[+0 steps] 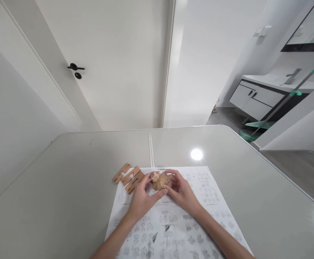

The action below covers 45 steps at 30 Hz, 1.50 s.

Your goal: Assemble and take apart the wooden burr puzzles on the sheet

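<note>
A small cluster of joined wooden puzzle pieces (158,180) sits over a printed instruction sheet (173,223) on the grey table (65,172). My left hand (142,199) pinches the cluster from the left with thumb and fingers. From the right, my right hand (182,194) closes its fingers on the same cluster. Three loose flat notched wooden pieces (128,177) lie side by side just left of my hands, at the sheet's top left corner.
A seam (151,147) runs down the table's middle. A white door with a black handle (76,67) stands behind the table. To the right are a vanity cabinet (256,97) and a green-handled mop (281,104).
</note>
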Available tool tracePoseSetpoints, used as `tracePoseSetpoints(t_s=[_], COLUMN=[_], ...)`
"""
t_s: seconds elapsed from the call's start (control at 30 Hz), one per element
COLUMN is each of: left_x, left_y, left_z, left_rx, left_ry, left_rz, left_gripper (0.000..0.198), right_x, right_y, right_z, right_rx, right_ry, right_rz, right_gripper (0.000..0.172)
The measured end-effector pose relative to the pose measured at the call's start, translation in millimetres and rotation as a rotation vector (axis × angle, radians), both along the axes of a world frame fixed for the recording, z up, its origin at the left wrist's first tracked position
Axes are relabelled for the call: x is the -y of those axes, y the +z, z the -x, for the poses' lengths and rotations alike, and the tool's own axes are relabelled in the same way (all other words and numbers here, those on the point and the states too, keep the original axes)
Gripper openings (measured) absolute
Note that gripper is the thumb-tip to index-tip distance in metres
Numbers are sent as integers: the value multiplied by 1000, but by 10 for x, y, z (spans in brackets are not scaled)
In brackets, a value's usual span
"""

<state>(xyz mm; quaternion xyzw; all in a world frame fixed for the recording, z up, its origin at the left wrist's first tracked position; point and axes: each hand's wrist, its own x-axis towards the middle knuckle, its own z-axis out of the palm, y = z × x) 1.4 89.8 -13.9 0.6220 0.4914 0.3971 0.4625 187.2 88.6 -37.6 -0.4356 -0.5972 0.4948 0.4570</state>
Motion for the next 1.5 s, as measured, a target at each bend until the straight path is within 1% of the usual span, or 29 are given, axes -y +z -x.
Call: tracePoseSetpoints(t_s=[0.13,0.2,0.23,0.37,0.53,0.63,0.7,0.73,0.8,0.87,0.97,1.07,1.13,1.2,1.23,1.37,1.43,1.5], left_x=[24,41,47,52,22,-22,-61,-79,-103,-99,-50,6,23,20,14,-2,7,23], left_y=[30,48,52,32,19,25,7,-9,-42,-57,-15,75,128,159,166,152,140,133], left_z=[-22,-38,-46,-64,-31,14,45,58,78,88,91,85,82,81,82,78,65,49], left_rx=[4,-16,-25,7,86,213,344,417,547,604,549,454,405,372,361,311,284,260], left_ry=[-44,-71,-76,-47,19,59,83,73,0,-91,-148,-131,-112,-107,-106,-146,-181,-197], left_rz=[10,10,9,2,12,45,73,94,135,148,141,166,163,146,130,57,42,36], left_gripper=[57,57,55,52,38,40,43,46,50,52,54,62,65,66,65,61,60,61], right_x=[54,79,90,115,106,80,55,42,16,-6,-24,-25,-20,-11,-6,17,23,24], right_y=[-26,-43,-45,3,71,81,81,78,57,18,-60,-110,-101,-49,-8,169,215,227], right_z=[21,33,40,73,104,76,39,19,-17,-41,-57,-68,-78,-88,-92,-96,-93,-94], right_rx=[159,233,271,423,508,483,471,479,512,554,626,696,721,691,641,316,226,181], right_ry=[8,-5,-18,-73,-173,-164,-183,-201,-242,-274,-288,-262,-249,-227,-212,-114,-68,-44], right_rz=[-71,-105,-138,-287,-320,-312,-316,-322,-345,-374,-404,-414,-421,-424,-417,-324,-280,-232], right_gripper=[74,79,77,59,59,57,56,56,53,52,54,56,64,69,65,30,22,21])
